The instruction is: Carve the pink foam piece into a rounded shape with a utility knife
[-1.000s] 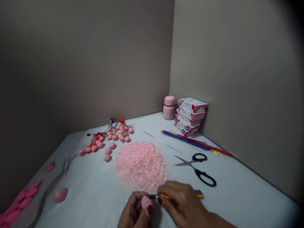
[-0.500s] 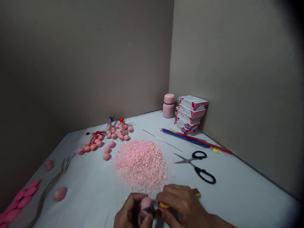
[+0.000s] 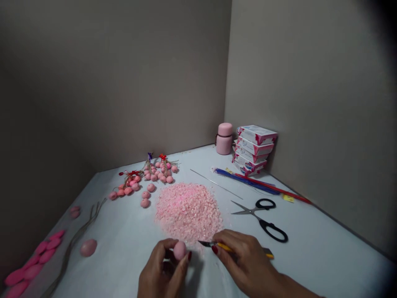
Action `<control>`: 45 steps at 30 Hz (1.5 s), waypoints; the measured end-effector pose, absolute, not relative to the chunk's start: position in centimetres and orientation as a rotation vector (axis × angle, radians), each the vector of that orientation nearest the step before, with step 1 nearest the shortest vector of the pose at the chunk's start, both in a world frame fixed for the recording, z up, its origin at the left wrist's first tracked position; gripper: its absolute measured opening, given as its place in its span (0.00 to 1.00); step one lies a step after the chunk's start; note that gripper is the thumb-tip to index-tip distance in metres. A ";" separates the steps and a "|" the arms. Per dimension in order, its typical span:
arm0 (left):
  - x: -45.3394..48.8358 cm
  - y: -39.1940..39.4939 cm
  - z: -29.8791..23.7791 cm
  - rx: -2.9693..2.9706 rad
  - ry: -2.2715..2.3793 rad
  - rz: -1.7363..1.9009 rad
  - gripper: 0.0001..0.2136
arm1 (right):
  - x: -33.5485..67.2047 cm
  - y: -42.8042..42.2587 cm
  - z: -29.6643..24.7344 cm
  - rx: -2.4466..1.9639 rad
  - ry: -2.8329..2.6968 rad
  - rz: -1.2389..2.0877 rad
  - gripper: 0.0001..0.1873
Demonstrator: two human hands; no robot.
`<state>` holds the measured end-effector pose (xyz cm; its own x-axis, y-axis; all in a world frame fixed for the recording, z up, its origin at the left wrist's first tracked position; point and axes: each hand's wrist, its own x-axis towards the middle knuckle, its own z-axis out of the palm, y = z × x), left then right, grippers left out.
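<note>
Between the thumb and fingers of my left hand [image 3: 166, 269] is a small, round, pink ball [image 3: 180, 250]. My right hand [image 3: 245, 256] grips a yellow utility knife [image 3: 226, 247], its dark blade pointing left. A short gap separates the blade tip from the ball. Just beyond both hands lies a heap of pink shavings [image 3: 189, 211]; the blade is at its near edge. Open scissors [image 3: 256, 213] with black handles rest to the right of the heap.
Strung pink balls [image 3: 158, 171] and loose ones lie at the back left. Left are brown cords [image 3: 77, 236], a pink lump [image 3: 88, 247] and bright pink oval pieces [image 3: 32, 271]. A metal rod [image 3: 217, 184], blue and red strips [image 3: 248, 180], stacked boxes [image 3: 254, 149] and a pink flask [image 3: 224, 142] stand or lie behind.
The knife blade has come away from the ball, and my hands have moved apart. My left hand now holds the ball up at its fingertips. The whole view has shifted slightly.
</note>
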<state>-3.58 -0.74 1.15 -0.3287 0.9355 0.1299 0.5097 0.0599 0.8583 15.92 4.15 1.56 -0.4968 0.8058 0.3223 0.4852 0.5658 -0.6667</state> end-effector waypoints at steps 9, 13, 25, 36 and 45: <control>-7.6 0.5 3.9 1.640 2.159 0.499 0.06 | 16.1 4.2 1.3 -1.030 -2.183 0.684 0.10; -9.4 0.2 4.1 1.569 2.083 0.474 0.16 | 15.9 4.4 1.3 -1.044 -2.182 0.691 0.11; -9.2 0.5 2.9 1.807 1.747 0.630 0.13 | 16.0 4.4 1.3 -1.056 -2.215 0.700 0.12; -9.4 0.4 3.3 1.808 1.758 0.614 0.12 | 15.8 4.3 1.6 -1.047 -2.238 0.681 0.11; -4.7 -0.1 0.3 1.109 1.316 1.173 0.12 | 15.2 3.5 2.1 -0.940 -2.260 0.701 0.10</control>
<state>-4.74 -0.12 0.34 -0.0672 0.9923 -0.1044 0.0103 0.1054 0.9944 15.23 3.52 2.10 -0.5786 0.7535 0.3123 0.4446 0.6123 -0.6538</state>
